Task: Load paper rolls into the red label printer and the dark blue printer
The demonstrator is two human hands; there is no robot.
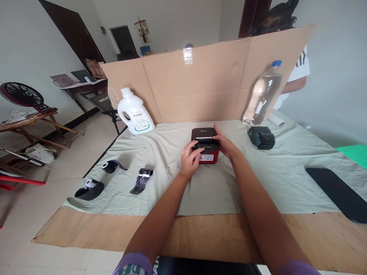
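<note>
A small red and black box-shaped printer (204, 133) stands on the cloth in front of me, with a printed label on its red front. A dark glossy strip (207, 148) lies across its front, below the black lid. My left hand (190, 158) is at the printer's front left corner, fingers apart, fingertips touching the strip and the front. My right hand (226, 144) holds the right side, its thumb by the lid's front edge and a finger stretched up along the side. Its other fingers are partly hidden behind the printer.
Several dark rolls lie left, including a partly unwound roll (143, 177). A white jug (134, 112) and a water bottle (263, 95) stand before a cardboard screen (195, 88). At right are a black device (261, 138), a phone (338, 193) and a person's sleeve (301, 65).
</note>
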